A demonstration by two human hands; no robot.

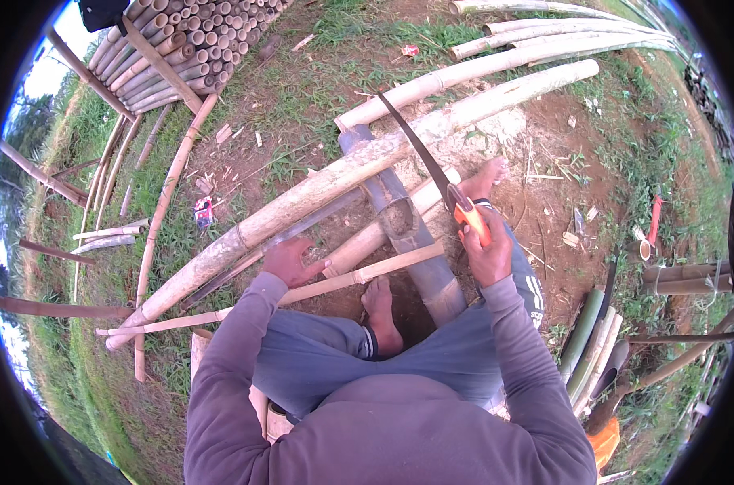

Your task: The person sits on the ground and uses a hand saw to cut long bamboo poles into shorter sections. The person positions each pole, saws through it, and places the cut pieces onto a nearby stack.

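Observation:
My right hand grips the orange handle of a hand saw, its dark blade pointing up and away to the left. My left hand has thumb and fingers apart, beside a narrow split bamboo strip that lies across in front of my legs. The strip's right end rests on a thick grey bamboo post with a notch cut in it. A long pale bamboo pole crosses the post's far end. Under the post lies a shorter bamboo length, near my bare feet.
Cut bamboo poles are stacked at the far left behind a slanted bamboo frame. More long poles lie at the far right. Several bamboo pieces and an orange item are at my right. Sawdust covers soil beyond.

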